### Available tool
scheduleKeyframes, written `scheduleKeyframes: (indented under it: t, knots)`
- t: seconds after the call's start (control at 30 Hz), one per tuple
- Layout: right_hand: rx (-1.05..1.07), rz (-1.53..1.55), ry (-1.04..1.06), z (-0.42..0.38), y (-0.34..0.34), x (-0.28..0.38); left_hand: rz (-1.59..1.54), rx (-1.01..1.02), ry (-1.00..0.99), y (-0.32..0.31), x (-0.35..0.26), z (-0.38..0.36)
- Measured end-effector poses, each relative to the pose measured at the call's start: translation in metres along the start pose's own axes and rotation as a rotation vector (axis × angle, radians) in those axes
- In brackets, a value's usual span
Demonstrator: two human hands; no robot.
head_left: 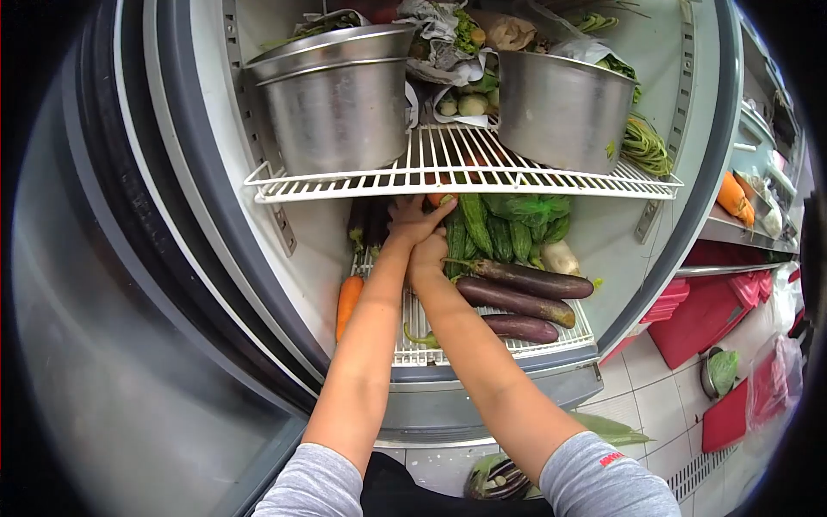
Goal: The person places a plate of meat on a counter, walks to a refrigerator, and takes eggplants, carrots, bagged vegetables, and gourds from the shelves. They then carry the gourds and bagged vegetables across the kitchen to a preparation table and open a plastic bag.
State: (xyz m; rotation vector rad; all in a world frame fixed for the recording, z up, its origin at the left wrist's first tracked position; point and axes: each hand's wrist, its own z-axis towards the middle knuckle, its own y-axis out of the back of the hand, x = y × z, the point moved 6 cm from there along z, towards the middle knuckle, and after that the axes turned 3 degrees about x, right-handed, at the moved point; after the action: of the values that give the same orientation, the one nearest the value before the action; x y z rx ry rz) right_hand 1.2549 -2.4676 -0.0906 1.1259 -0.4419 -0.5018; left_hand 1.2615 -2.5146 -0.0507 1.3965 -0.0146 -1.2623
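Both my arms reach under the wire shelf into the lower level of a fridge. My left hand (415, 222) has its fingers spread, with the thumb apart, against an orange vegetable (438, 199) that looks like a carrot end. Just below it, my right hand (428, 250) is curled closed; what its fingers hold, if anything, is hidden. Dark purple eggplants (527, 279) lie to the right of my right wrist. Behind them are green ridged gourds (475, 226) and a white radish (561, 257). A carrot (348, 302) leans at the left, near darker eggplants (376, 226).
Above my hands, a white wire shelf (469, 183) carries two steel pots (338, 121) and wrapped vegetables. The open fridge door (155, 345) stands at left. Red crates (689, 323) and a bag of eggplants (501, 479) are on the floor.
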Motion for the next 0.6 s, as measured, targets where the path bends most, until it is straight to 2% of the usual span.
scheduleKeyframes:
  t: [0.07, 0.1, 0.13, 0.2, 0.3, 0.37, 0.4, 0.47, 0.53, 0.6]
  knots:
    - [0.054, 0.028, -0.034, 0.005, -0.006, -0.002, -0.079, 0.072, -0.076, -0.001, 0.004, 0.013]
    - [-0.065, 0.042, -0.082, 0.003, -0.004, -0.002, -0.111, 0.087, -0.136, 0.001, 0.000, 0.013]
    - [-0.057, 0.043, -0.084, 0.002, -0.008, -0.002, -0.177, 0.185, -0.136, -0.001, 0.001, 0.011]
    - [-0.019, -0.211, -0.047, 0.003, -0.016, 0.003, -0.168, 0.231, -0.156, 0.001, 0.000, 0.007]
    - [0.050, -0.289, 0.026, -0.002, -0.013, 0.006, -0.094, 0.271, -0.089, 0.003, 0.003, 0.011]
    - [0.061, -0.162, 0.011, -0.012, -0.001, 0.003, -0.074, 0.347, -0.067, 0.007, -0.003, 0.009]
    - [0.063, -0.044, -0.003, -0.016, 0.008, 0.001, -0.248, 0.399, -0.224, 0.012, -0.019, 0.004]
    - [0.099, 0.029, 0.000, -0.021, 0.015, -0.002, -0.256, 0.435, -0.256, 0.005, -0.011, 0.021]
    - [0.133, 0.108, 0.002, -0.029, 0.022, -0.005, -0.305, 0.489, -0.230, 0.016, -0.031, 0.003]
    - [0.176, 0.107, 0.134, -0.032, 0.031, -0.004, -0.334, 0.617, -0.223, 0.026, -0.049, -0.018]
